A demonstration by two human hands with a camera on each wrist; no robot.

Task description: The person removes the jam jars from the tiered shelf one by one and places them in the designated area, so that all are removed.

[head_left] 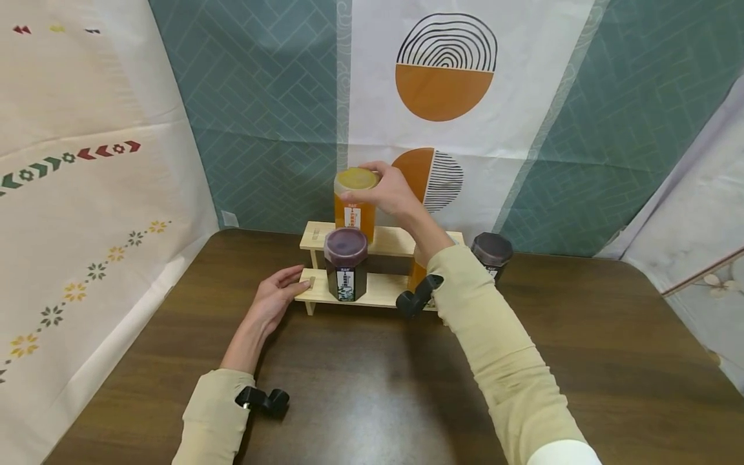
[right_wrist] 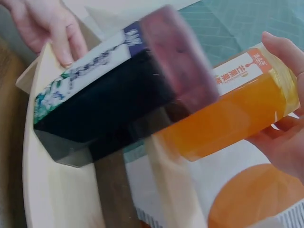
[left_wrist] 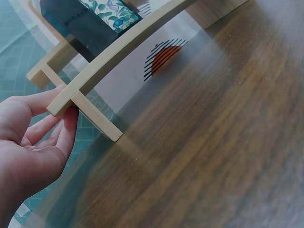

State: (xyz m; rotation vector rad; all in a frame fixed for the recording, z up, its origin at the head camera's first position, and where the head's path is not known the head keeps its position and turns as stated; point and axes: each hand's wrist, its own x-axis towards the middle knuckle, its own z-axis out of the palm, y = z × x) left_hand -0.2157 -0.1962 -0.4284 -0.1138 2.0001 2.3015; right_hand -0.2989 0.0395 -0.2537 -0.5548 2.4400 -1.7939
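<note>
My right hand (head_left: 394, 194) grips an orange jar (head_left: 356, 210) near its yellow lid, at the upper tier of a small two-tier wooden shelf (head_left: 386, 290). Whether the base of that jar bears fully on the board is hard to tell. At the lower tier's left end, my left hand (head_left: 273, 298) pinches the board, thumb on top and fingers beneath, as the left wrist view shows. A dark jar with a purple lid (head_left: 346, 265) stands on the lower tier, in front of the orange jar. My right forearm partly hides a second orange jar (head_left: 416, 274) on the lower tier.
Another dark jar (head_left: 492, 250) stands at the shelf's right end, its lower part hidden by my sleeve. The shelf is on a brown wooden table (head_left: 349, 387), close to a green and white patterned cloth (head_left: 267, 129). A pale cloth (head_left: 104, 213) hangs along the left side.
</note>
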